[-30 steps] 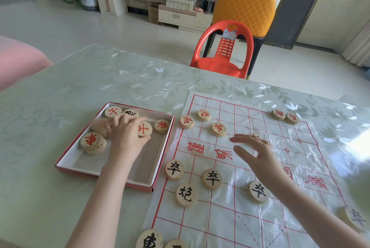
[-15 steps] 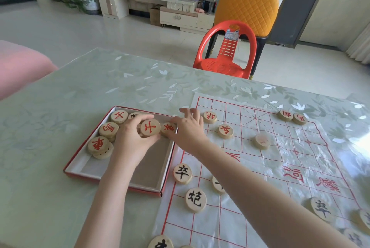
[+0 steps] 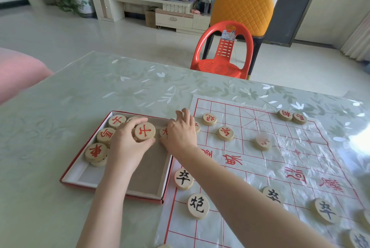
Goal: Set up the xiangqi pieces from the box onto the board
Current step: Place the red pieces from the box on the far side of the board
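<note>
Left hand [image 3: 128,141] is pinching a red piece [image 3: 145,131] at the far end of the box [image 3: 144,194]. Right hand [image 3: 180,133] is curled over the box's far right corner on top of another piece [image 3: 164,132], and I can't tell if it's got hold of it.

My worry is that both hands are crammed together. My right forearm also hangs over the board [image 3: 250,167] right of the box, so pulling back low could drag the black pieces [image 3: 183,178].

In the box there are six tops showing, some stacked. Right of it there are five red in clear view, one half hidden, and four black plus some cut off.
</note>
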